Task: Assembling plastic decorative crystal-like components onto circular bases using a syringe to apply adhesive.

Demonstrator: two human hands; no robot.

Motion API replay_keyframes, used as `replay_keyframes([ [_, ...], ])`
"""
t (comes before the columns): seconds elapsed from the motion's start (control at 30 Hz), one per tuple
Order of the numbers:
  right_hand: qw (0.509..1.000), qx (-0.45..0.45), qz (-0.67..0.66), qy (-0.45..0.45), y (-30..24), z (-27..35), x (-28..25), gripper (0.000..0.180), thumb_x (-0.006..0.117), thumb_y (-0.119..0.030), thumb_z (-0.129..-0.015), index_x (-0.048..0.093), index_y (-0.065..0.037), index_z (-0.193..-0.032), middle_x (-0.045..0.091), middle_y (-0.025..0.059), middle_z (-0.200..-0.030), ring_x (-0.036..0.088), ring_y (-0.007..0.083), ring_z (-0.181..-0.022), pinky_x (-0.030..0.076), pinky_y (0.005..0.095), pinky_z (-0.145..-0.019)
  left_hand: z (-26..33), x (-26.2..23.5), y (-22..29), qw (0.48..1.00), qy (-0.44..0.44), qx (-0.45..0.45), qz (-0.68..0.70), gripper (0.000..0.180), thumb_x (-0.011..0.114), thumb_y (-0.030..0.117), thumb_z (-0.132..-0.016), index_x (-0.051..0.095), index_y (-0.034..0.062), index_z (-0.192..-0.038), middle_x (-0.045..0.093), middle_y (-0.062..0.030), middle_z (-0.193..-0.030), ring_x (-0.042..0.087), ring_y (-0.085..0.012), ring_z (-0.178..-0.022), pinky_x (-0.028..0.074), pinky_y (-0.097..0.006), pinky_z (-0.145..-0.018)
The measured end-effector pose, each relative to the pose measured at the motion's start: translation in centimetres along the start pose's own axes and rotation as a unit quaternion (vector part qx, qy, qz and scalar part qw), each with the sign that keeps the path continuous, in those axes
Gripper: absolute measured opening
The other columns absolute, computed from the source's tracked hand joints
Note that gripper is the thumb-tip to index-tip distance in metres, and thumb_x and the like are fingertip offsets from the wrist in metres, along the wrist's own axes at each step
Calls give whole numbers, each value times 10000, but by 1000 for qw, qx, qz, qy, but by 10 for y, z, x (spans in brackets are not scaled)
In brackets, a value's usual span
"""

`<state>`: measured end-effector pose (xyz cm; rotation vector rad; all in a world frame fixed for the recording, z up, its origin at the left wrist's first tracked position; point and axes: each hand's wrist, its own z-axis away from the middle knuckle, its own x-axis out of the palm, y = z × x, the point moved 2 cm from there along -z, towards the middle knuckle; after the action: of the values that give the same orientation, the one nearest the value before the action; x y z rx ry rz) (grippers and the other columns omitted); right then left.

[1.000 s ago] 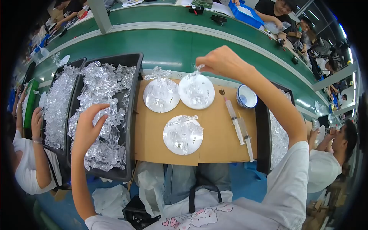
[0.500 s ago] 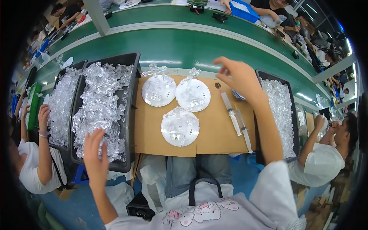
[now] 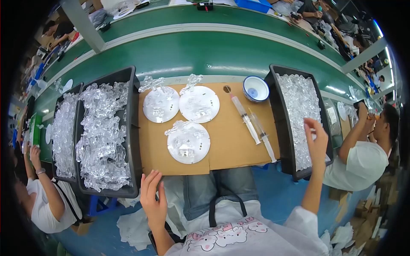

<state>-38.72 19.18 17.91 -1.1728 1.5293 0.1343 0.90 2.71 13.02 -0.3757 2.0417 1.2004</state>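
Note:
My right hand hovers over the near part of the right black bin, its fingers bent and apart; I see nothing held in them. Small clear plastic pieces fill that bin. My left hand is open and empty at the front edge of the cardboard sheet. Three round white discs lie on the cardboard: a back left disc, a back right disc and a front disc. Each has clear plastic parts at its upper side.
Two syringes, one pinkish and one clear, lie beside a blue-and-white bowl. At left, a large black bin holds clear plastic parts, with another bin beyond. People sit working on both sides.
My right hand has moved from over the bowl to the right bin, uncovering the bowl. My left hand has moved from the left bin to the cardboard's front edge. The view has shifted.

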Motion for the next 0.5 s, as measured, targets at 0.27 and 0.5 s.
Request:
replay_keyframes([
  [0.27,997,7,72,-40,66,-34,2,173,538,-114,-863,607,-42,-1005,639,90,-943,613,177,-848,472,274,-700,-11,11,22,999,-1,36,-22,215,540,-37,-797,598,6,-1000,604,-115,-1022,575,-287,-998,371,-451,-970],
  [0.5,988,-92,-65,-101,-36,-22,18,192,576,-136,-830,616,-37,-989,627,101,-893,609,194,-808,464,279,-697,-14,21,27,999,-7,30,-29,224,552,-35,-788,602,11,-1001,603,-113,-1020,578,-288,-986,372,-453,-967],
])
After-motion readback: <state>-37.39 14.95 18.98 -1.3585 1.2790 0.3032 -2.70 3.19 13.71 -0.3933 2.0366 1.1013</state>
